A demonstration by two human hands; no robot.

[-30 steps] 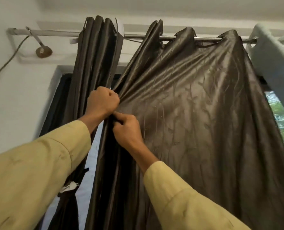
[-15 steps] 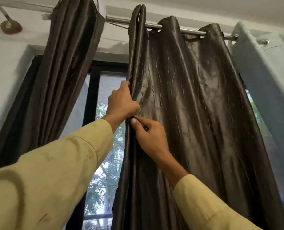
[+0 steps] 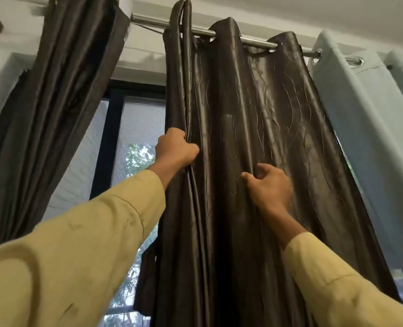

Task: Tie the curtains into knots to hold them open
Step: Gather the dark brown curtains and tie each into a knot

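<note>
The left hand (image 3: 175,152) holds the edge of the brown curtain (image 3: 254,102) with its fingers (image 3: 191,147) curled tight, and the right hand (image 3: 270,187) pinches a fold of it

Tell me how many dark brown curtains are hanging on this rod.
2. The bunched curtain hangs at upper left; the middle curtain hangs spread, held at its left edge by the left hand. More may lie outside the frame.
</note>
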